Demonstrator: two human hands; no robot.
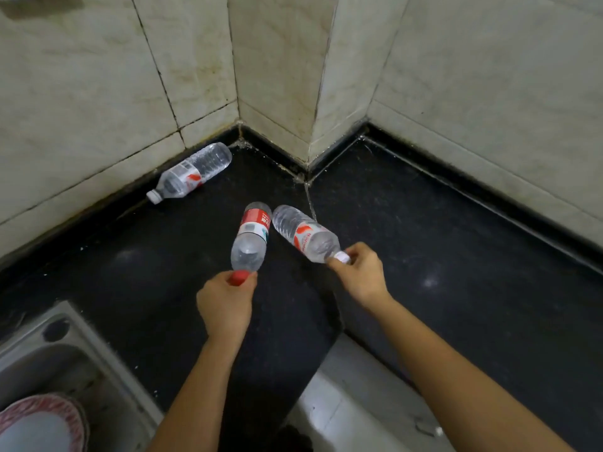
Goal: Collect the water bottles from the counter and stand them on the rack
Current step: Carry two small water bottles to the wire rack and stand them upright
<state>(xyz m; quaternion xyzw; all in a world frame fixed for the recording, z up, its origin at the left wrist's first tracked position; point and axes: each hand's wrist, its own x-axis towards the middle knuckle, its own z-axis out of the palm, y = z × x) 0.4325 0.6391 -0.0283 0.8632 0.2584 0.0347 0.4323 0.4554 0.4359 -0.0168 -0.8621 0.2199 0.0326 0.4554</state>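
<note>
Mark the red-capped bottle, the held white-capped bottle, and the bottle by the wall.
Clear plastic red-capped bottle (250, 247): head view, clear body between label and cap.
Clear plastic held white-capped bottle (305, 238): head view, label.
Clear plastic bottle by wall (191, 176): head view, label.

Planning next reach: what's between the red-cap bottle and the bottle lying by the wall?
Head view: only bare black counter between red-cap bottle and wall-side bottle.

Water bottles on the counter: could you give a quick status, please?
Left hand grips red-capped bottle by cap; right hand grips white-capped bottle by cap; third bottle lies by wall, unobstructed.
</note>
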